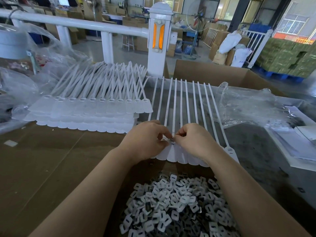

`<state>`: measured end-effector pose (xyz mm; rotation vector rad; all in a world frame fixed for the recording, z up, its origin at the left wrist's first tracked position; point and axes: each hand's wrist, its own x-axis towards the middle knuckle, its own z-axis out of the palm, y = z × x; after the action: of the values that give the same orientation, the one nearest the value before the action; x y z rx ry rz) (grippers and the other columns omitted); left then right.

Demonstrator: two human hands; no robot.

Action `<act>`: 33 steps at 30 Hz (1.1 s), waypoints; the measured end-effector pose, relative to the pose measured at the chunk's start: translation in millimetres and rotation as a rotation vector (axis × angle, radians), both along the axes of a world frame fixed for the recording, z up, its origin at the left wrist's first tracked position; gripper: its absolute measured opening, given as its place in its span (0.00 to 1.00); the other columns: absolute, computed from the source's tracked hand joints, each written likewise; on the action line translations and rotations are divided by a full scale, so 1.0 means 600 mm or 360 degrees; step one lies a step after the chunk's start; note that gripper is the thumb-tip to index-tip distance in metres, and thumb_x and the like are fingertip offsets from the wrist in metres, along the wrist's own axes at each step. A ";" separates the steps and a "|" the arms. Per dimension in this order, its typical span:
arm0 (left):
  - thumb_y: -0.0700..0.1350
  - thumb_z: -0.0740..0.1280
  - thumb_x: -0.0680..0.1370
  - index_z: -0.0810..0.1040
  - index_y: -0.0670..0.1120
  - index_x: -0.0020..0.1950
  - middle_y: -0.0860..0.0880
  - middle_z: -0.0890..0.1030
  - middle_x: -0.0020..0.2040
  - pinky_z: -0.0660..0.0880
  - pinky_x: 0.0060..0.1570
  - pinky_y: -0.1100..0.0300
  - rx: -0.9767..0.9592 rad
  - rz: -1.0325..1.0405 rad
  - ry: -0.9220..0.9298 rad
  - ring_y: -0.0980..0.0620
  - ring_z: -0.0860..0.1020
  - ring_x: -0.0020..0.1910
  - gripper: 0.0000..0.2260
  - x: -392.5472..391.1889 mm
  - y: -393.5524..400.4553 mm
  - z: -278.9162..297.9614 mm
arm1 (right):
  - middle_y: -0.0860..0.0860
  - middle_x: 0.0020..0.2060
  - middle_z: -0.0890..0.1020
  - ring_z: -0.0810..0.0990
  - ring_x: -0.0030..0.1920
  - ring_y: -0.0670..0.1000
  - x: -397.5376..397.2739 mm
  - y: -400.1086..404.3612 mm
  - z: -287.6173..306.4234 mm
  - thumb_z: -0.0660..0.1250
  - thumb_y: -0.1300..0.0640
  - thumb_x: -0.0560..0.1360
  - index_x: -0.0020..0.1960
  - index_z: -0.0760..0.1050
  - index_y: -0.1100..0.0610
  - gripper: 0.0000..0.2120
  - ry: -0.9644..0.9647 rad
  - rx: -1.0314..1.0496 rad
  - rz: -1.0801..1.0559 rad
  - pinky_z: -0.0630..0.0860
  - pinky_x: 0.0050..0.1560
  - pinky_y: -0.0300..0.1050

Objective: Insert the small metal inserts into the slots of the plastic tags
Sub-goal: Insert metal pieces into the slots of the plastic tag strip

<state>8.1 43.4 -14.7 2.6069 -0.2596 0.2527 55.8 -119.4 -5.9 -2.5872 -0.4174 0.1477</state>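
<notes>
A row of white plastic tags with long thin tails lies side by side on the table in front of me. My left hand rests on the row's left part, its curled fingers pinching at a tag's head. My right hand pinches a small metal insert at the slot of a middle tag, fingertips nearly meeting those of the left hand. A heap of small white and dark inserts fills the near part of the table between my forearms.
A stacked batch of tags lies to the left. Crumpled clear plastic bags sit at the right and far left. An open cardboard box and a white railing post stand behind the table.
</notes>
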 end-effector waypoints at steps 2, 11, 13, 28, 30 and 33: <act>0.49 0.69 0.77 0.83 0.58 0.56 0.57 0.76 0.46 0.77 0.49 0.57 0.0011 -0.0002 -0.0007 0.57 0.75 0.45 0.09 0.000 0.000 0.000 | 0.51 0.35 0.83 0.80 0.35 0.49 0.001 0.000 0.002 0.66 0.53 0.79 0.45 0.82 0.54 0.08 0.0015 0.0004 -0.0001 0.69 0.30 0.40; 0.49 0.69 0.77 0.84 0.59 0.53 0.58 0.74 0.43 0.73 0.44 0.61 0.0039 -0.0027 -0.0054 0.59 0.73 0.41 0.07 0.001 0.002 -0.006 | 0.46 0.38 0.81 0.79 0.39 0.46 -0.002 0.001 0.006 0.68 0.53 0.78 0.44 0.80 0.49 0.05 0.0033 -0.0058 0.0023 0.71 0.34 0.39; 0.49 0.68 0.78 0.84 0.59 0.53 0.58 0.74 0.44 0.73 0.45 0.61 0.0050 -0.0035 -0.0050 0.59 0.73 0.42 0.08 0.002 0.002 -0.007 | 0.45 0.37 0.81 0.79 0.39 0.45 -0.002 0.000 0.007 0.69 0.53 0.78 0.42 0.78 0.47 0.06 0.0045 -0.0042 0.0021 0.71 0.34 0.39; 0.46 0.70 0.77 0.84 0.58 0.51 0.58 0.74 0.45 0.73 0.45 0.63 -0.0050 -0.0068 -0.0001 0.60 0.74 0.43 0.08 -0.005 -0.002 0.003 | 0.50 0.39 0.84 0.83 0.43 0.51 0.000 -0.014 0.023 0.64 0.57 0.80 0.44 0.77 0.50 0.08 0.0208 0.0218 -0.0008 0.80 0.48 0.50; 0.46 0.73 0.75 0.85 0.57 0.47 0.57 0.78 0.43 0.70 0.41 0.70 -0.0169 -0.0151 0.0037 0.62 0.75 0.40 0.06 -0.009 -0.006 0.011 | 0.49 0.38 0.83 0.82 0.39 0.45 0.002 -0.017 0.026 0.65 0.56 0.80 0.44 0.77 0.49 0.07 0.0260 0.0296 -0.0019 0.80 0.44 0.46; 0.44 0.76 0.73 0.86 0.54 0.43 0.56 0.82 0.38 0.70 0.36 0.73 -0.0419 -0.0371 0.0357 0.64 0.76 0.35 0.04 -0.018 -0.004 0.029 | 0.48 0.37 0.83 0.79 0.30 0.39 0.006 -0.020 0.028 0.65 0.54 0.80 0.46 0.78 0.49 0.05 0.0319 0.0401 -0.0017 0.73 0.38 0.41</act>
<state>-2.8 41.0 2.6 2.2946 -0.4164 -0.0824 59.4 -131.5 11.2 -2.3003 -0.3259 0.3259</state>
